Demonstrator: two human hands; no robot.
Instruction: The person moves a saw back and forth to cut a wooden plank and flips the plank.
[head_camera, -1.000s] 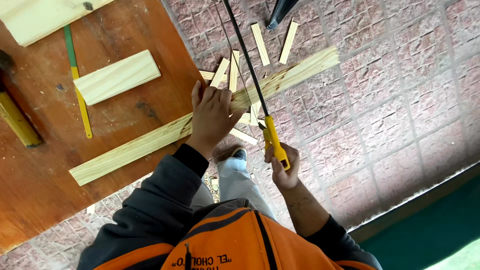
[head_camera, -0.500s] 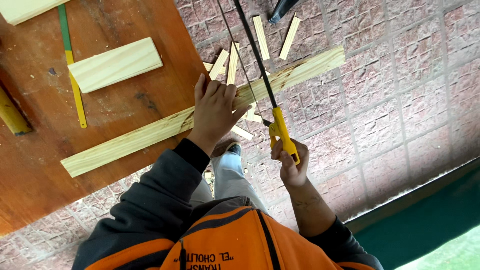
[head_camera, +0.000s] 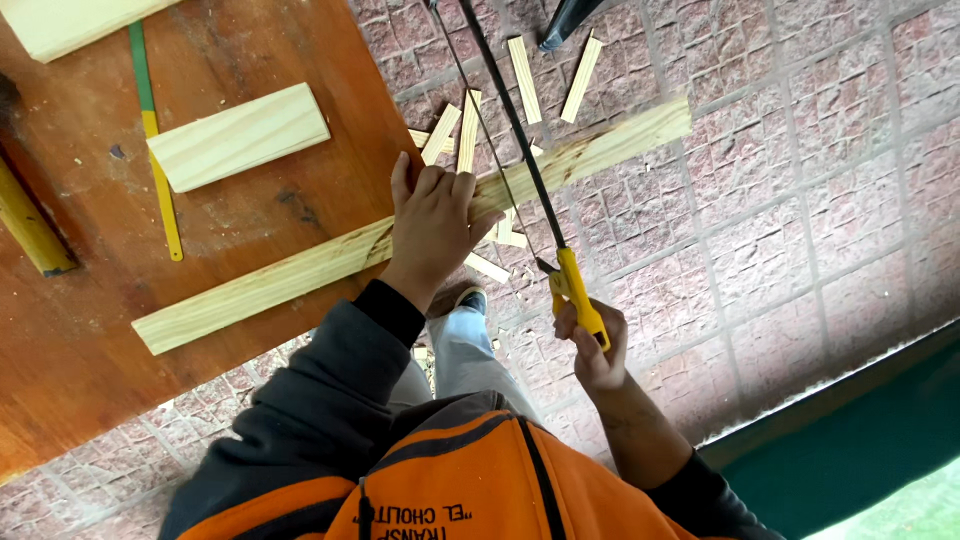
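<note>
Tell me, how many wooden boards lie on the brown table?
3: a long plank under the left hand, a short board above, one at the top-left corner, partly cropped.

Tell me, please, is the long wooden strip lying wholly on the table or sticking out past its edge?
Sticking out. The long wooden strip lies flat on the table; the left hand presses it there, and its far end overhangs the brick paving.

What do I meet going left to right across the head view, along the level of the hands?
Yellow bar at the table's left edge → green-and-yellow strip → short pale board → left hand pressing the long plank → right hand gripping the yellow-handled saw.
</note>
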